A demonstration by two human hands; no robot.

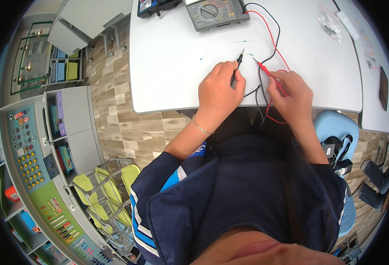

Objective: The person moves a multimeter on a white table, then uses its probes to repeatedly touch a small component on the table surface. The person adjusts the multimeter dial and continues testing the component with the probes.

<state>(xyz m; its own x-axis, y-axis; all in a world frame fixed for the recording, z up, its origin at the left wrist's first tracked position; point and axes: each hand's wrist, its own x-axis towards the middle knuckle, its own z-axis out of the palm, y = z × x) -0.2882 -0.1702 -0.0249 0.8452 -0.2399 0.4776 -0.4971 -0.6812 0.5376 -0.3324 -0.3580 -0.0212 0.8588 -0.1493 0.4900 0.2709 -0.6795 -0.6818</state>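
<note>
My left hand [221,88] is closed around a black test probe [238,67], its tip pointing away from me over the white table. A red test probe [269,75] sits in the grip of my right hand [292,94], slanting up and left. Between the two tips lies a small blue resistor [250,54] with thin wire leads; the tips are at or very near its leads, though contact is too fine to tell. Beyond it rests another resistor [245,41], and a third resistor [201,58] lies to the left. The probe cables run to an analog multimeter [215,14] at the far edge.
A black device [158,7] stands left of the multimeter. Small clear bags of parts [329,27] and a white power strip [347,25] lie at the far right. A blue chair [334,126] is at my right, green chairs [110,194] and shelves at my left.
</note>
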